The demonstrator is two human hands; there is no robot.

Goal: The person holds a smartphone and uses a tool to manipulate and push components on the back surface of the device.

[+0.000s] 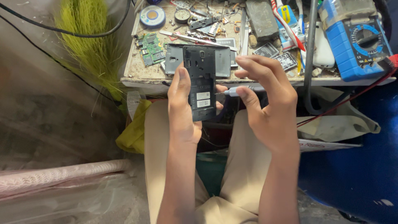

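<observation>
While the left hand (182, 108) is gripping the opened black phone (201, 83) upright above the lap, just in front of the worktop (137, 74), the right hand (265, 97) is pinching a slim screwdriver (238, 91) with its tip at the phone's right edge. Keeping the tool square to the phone and the phone braced firmly seems wise. No container's contents are showing; parts, a green circuit board (150, 49) and a blue multimeter (358, 41) are lying loose on the worktop.
</observation>
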